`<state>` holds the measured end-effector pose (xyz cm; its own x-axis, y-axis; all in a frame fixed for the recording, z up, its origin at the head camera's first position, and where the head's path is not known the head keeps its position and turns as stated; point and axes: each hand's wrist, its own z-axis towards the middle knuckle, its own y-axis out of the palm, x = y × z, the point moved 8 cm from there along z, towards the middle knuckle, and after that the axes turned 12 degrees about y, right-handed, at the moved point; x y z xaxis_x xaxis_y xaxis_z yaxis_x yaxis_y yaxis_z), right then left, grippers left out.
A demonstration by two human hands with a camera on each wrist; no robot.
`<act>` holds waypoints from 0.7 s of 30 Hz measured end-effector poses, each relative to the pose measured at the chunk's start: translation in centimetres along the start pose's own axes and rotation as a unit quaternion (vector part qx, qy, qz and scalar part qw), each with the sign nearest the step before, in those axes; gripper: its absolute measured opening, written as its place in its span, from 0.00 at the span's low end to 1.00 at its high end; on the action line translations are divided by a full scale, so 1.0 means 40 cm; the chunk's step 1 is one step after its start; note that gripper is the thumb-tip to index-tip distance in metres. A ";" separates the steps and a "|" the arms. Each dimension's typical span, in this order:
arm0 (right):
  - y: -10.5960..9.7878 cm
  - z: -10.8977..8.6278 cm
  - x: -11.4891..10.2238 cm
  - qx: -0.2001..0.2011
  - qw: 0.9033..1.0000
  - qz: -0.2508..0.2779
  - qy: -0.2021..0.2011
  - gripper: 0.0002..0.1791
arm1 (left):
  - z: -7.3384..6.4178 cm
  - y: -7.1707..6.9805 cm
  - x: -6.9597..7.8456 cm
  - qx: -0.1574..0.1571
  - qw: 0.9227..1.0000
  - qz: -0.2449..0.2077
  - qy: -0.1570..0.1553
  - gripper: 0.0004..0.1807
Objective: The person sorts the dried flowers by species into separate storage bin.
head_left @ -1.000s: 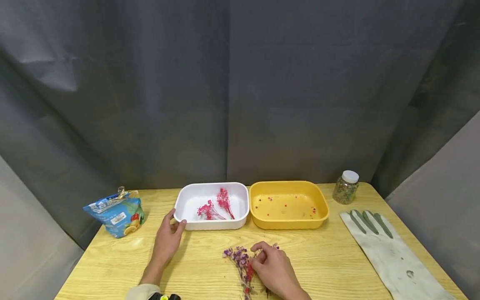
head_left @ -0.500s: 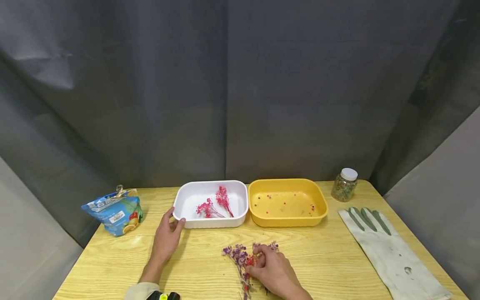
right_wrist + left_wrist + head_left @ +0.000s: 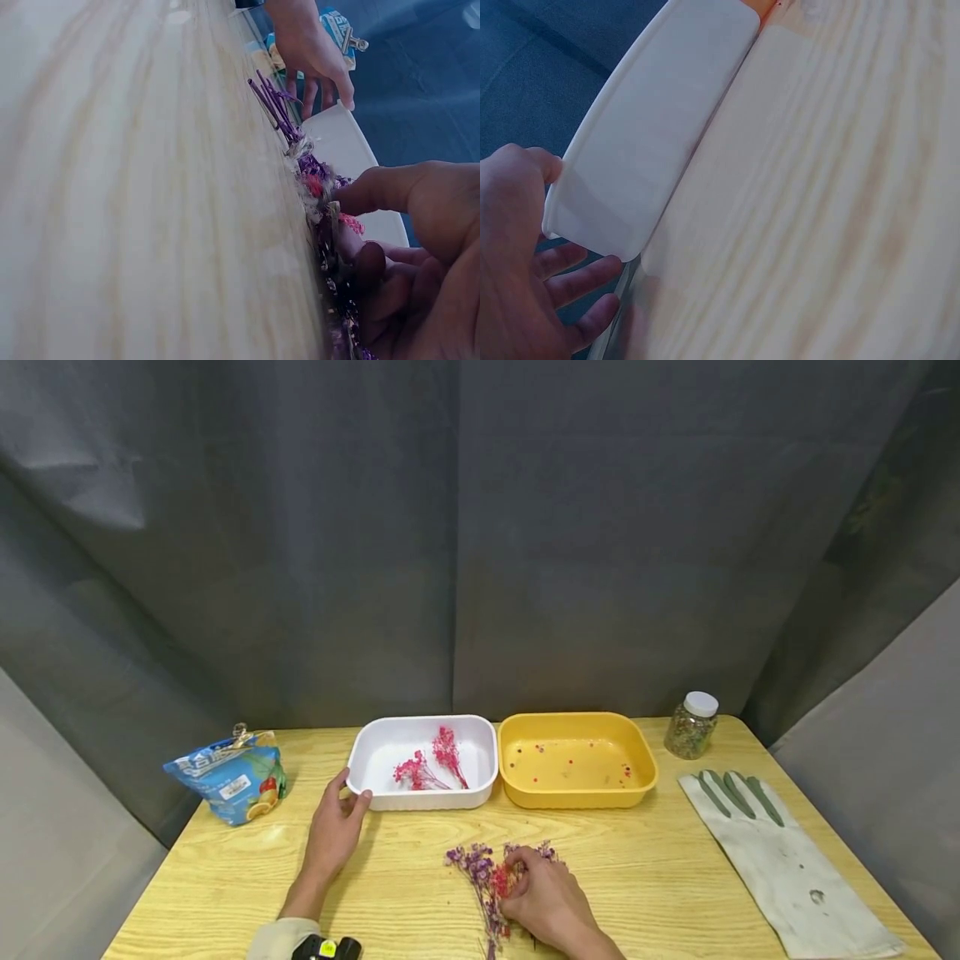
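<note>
My left hand (image 3: 336,833) holds the near left corner of a white plastic basin (image 3: 431,804). In the left wrist view the thumb lies on the basin's rim, with the other fingers around its end. Two pink-red dried flower sprigs (image 3: 446,752) lie inside. On the wooden table, my right hand (image 3: 546,893) pinches among a small pile of dried flowers. Red dried flowers (image 3: 501,878) show at its thumb and fingertips, between purple dried flowers (image 3: 472,864). The right wrist view shows purple stems (image 3: 274,109) beyond the thumb; the exact pinch point is partly hidden.
Right of the white basin, touching it, stands a yellow basin (image 3: 577,798) with scattered small bits. A lidded jar (image 3: 692,731) stands at the back right, above a pale cloth (image 3: 780,877) with green leaf shapes. A clipped blue bag (image 3: 232,785) stands left.
My right hand has shifted slightly at the flower pile, and more of the red blooms now shows beside its fingers. The left hand stays on the white basin's corner.
</note>
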<state>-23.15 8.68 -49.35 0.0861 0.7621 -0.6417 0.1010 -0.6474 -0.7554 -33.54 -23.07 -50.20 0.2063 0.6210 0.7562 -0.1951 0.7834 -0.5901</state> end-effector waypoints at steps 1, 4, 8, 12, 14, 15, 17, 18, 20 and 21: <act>-0.001 0.001 0.000 0.000 1.000 0.002 0.001 0.26 | 0.000 0.000 0.000 0.000 1.000 0.000 0.000 0.39; -0.006 0.004 0.002 -0.001 1.000 0.009 0.002 0.30 | 0.001 0.001 -0.002 0.000 1.000 0.002 0.000 0.39; -0.018 0.008 0.004 0.011 1.000 0.028 0.005 0.32 | 0.001 0.002 -0.007 0.000 1.000 0.002 -0.001 0.39; -0.030 0.012 0.007 0.029 0.998 0.052 0.014 0.26 | 0.001 0.003 -0.010 0.001 1.000 0.001 -0.001 0.38; -0.034 0.014 0.010 0.031 0.997 0.066 0.026 0.23 | 0.002 0.004 -0.011 0.001 1.000 0.002 -0.001 0.38; -0.035 0.016 0.013 0.030 0.996 0.075 0.036 0.22 | 0.002 0.004 -0.013 0.001 1.000 0.003 -0.001 0.38; -0.038 0.019 0.018 0.028 0.994 0.094 0.054 0.18 | 0.003 0.005 -0.013 0.001 1.000 0.002 0.000 0.38; -0.039 0.020 0.020 0.028 0.993 0.101 0.062 0.17 | 0.003 0.005 -0.014 0.000 1.000 0.002 0.000 0.38; -0.041 0.023 0.025 0.025 0.990 0.117 0.080 0.12 | 0.003 0.004 -0.013 0.000 1.000 0.001 0.001 0.39; -0.042 0.024 0.026 0.025 0.988 0.123 0.086 0.09 | 0.003 0.004 -0.012 0.000 1.000 0.000 0.002 0.39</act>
<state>-24.17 10.56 -48.87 0.2696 0.5672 -0.7782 0.0079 -0.8094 -0.5872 -33.79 -23.26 -50.62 0.2101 0.6207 0.7554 -0.1944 0.7837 -0.5899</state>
